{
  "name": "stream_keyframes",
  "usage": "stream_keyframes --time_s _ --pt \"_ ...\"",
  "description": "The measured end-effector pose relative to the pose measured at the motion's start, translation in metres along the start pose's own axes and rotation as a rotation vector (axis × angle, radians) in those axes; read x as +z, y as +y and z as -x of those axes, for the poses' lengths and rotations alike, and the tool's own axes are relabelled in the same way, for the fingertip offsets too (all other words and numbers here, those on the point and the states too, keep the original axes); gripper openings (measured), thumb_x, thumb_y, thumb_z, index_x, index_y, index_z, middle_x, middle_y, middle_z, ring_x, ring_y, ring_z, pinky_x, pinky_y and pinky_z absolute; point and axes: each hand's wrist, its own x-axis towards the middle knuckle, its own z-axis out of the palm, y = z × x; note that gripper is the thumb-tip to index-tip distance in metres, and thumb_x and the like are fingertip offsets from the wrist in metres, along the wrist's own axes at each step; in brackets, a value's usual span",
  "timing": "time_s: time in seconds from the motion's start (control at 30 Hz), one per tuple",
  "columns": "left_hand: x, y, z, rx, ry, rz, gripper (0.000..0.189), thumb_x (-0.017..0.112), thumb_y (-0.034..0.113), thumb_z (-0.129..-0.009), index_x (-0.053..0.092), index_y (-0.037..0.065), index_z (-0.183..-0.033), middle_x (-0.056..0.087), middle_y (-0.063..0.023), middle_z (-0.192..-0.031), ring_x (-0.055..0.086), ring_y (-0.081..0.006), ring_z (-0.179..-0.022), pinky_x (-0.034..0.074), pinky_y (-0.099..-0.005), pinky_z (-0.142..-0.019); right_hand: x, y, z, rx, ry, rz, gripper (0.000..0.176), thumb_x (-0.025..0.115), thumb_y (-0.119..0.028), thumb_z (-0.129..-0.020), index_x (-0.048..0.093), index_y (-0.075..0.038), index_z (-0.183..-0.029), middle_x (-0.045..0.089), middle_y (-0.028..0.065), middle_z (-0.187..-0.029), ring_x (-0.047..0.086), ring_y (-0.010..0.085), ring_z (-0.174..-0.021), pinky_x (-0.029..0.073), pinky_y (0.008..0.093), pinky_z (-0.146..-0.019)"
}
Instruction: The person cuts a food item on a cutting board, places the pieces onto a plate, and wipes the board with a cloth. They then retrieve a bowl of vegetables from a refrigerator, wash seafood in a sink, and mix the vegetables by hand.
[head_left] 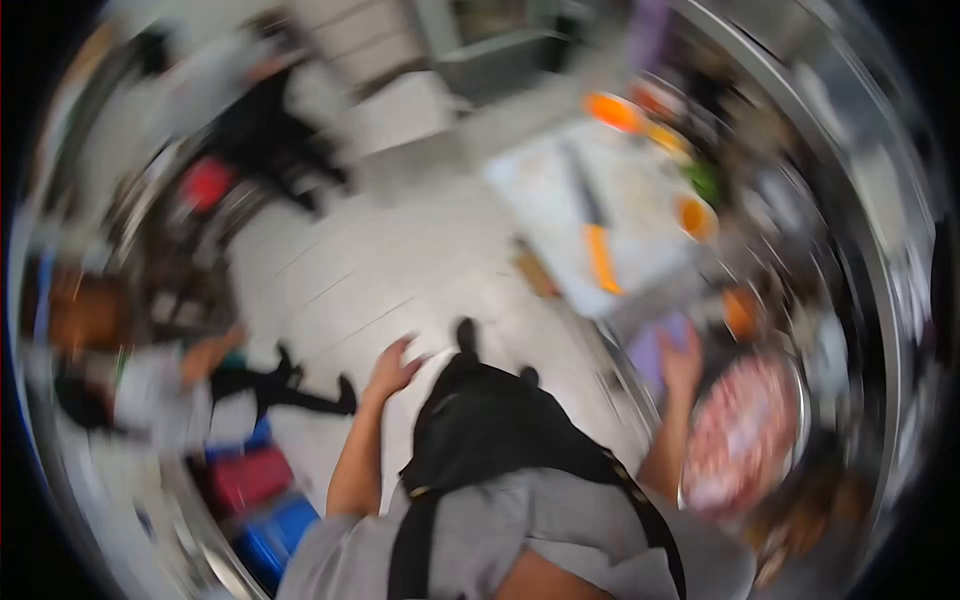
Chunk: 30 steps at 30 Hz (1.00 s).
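Observation:
My left hand (pixel 397 368) hangs over the floor at my side, fingers apart and holding nothing. At the counter's edge, my right hand (pixel 683 365) reaches over a purple cloth (pixel 648 352) with its fingers stretched out. Motion blur softens that contact. Just beside the right forearm stands a metal bowl (pixel 799 405) heaped with pale pink raw meat (pixel 742 432). Beyond the cloth lies a white cutting board (pixel 535 185), bearing a knife with an orange handle (pixel 601 258).
Orange pieces (pixel 614 112), something green (pixel 704 182) and an orange-filled cup (pixel 696 217) line the board's right side. A co-worker (pixel 165 390) is at the left, another person (pixel 225 95) at the upper left. Blue and red containers (pixel 275 535) stand lower left.

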Motion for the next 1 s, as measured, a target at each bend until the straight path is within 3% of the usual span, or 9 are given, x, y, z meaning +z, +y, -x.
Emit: stream_keyframes --time_s 0.1,0.2,0.33,0.43,0.5,0.57,0.63,0.77,1.0 --pt "0.051 -0.100 0.003 -0.138 -0.376 -0.159 0.059 0.068 0.034 -0.073 0.052 0.000 -0.119 0.057 -0.0234 -0.112 0.051 -0.0338 -0.111 0.040 -0.0401 -0.095 0.014 0.008 -0.009 0.036 -0.009 0.783 0.074 0.076 -0.026 -0.062 0.046 -0.004 -0.127 0.044 0.0257 -0.128 0.040 0.0366 -0.122 0.034 0.0371 -0.101" --pt "0.073 -0.141 -0.013 -0.450 -0.484 0.294 0.043 0.057 0.029 -0.086 0.050 0.003 -0.120 0.063 -0.0111 -0.087 0.058 -0.0157 -0.064 0.051 -0.0320 -0.056 0.038 0.025 -0.044 -0.087 0.057 0.350 0.059 0.071 -0.016 -0.061 0.055 -0.003 -0.117 0.047 0.0240 -0.124 0.044 0.0415 -0.115 0.038 0.0401 -0.097" --pt "0.028 -0.124 -0.109 -0.553 -0.421 0.377 0.050 0.062 0.032 -0.083 0.048 0.004 -0.122 0.062 -0.0126 -0.091 0.061 -0.0196 -0.069 0.048 -0.0306 -0.039 0.064 0.039 -0.107 -0.241 0.249 0.316 0.042 0.062 -0.003 -0.058 0.064 0.000 -0.099 0.058 0.0230 -0.105 0.053 0.0369 -0.104 0.041 0.0378 -0.094" --pt "0.039 -0.204 -0.200 -0.038 -0.057 -0.064 0.059 0.069 0.033 -0.076 0.048 0.004 -0.123 0.051 -0.0228 -0.119 0.052 -0.0327 -0.107 0.045 -0.0402 -0.089 0.050 0.020 -0.113 -0.058 0.000 0.360 0.062 0.064 -0.005 -0.052 0.057 -0.003 -0.114 0.059 0.0155 -0.108 0.051 0.0315 -0.109 0.039 0.0357 -0.097" --pt "0.021 -0.192 -0.248 0.018 -0.172 0.195 0.062 0.066 0.036 -0.077 0.046 0.001 -0.124 0.044 -0.0251 -0.127 0.037 -0.0364 -0.123 0.027 -0.0380 -0.106 0.037 -0.024 -0.104 0.048 -0.166 0.587 0.075 0.072 -0.009 -0.050 0.051 -0.006 -0.121 0.054 0.0146 -0.116 0.039 0.0308 -0.121 0.034 0.0355 -0.101" --pt "0.013 -0.245 -0.295 0.668 -0.530 0.054 0.066 0.057 0.046 -0.082 0.045 -0.001 -0.126 0.037 -0.0211 -0.135 0.032 -0.0349 -0.128 0.028 -0.0387 -0.105 0.035 -0.063 -0.115 0.009 -0.157 0.704 0.078 0.075 -0.010 -0.049 0.050 -0.006 -0.123 0.052 0.0143 -0.119 0.034 0.0301 -0.124 0.032 0.0355 -0.103" --pt "-0.043 -0.222 -0.331 -0.167 -0.760 0.321 0.068 0.048 0.055 -0.084 0.046 0.002 -0.127 0.039 -0.0165 -0.137 0.031 -0.0333 -0.129 0.028 -0.0383 -0.105 0.055 -0.122 -0.106 0.076 0.233 0.547 0.075 0.077 -0.012 -0.053 0.051 -0.005 -0.122 0.054 0.0142 -0.118 0.044 0.0288 -0.117 0.039 0.0368 -0.098" --pt "-0.097 -0.241 -0.476 0.065 -1.216 -0.757 0.073 0.058 0.055 -0.076 0.047 0.004 -0.127 0.043 -0.0163 -0.134 0.041 -0.0315 -0.123 0.034 -0.0393 -0.102 0.109 -0.261 -0.113 0.066 0.169 0.372 0.064 0.073 -0.005 -0.060 0.052 -0.005 -0.121 0.058 0.0125 -0.112 0.056 0.0247 -0.102 0.047 0.0339 -0.086" --pt "-0.099 -0.069 -0.711 0.500 -0.952 -0.503 0.070 0.062 0.043 -0.075 0.042 0.004 -0.129 0.047 -0.0210 -0.127 0.045 -0.0348 -0.118 0.035 -0.0391 -0.100 0.277 -0.359 -0.141 -0.063 -0.416 -0.217 0.045 0.050 0.013 -0.073 0.057 -0.002 -0.115 0.064 0.0055 -0.100 0.061 0.0135 -0.086 0.050 0.0261 -0.073"
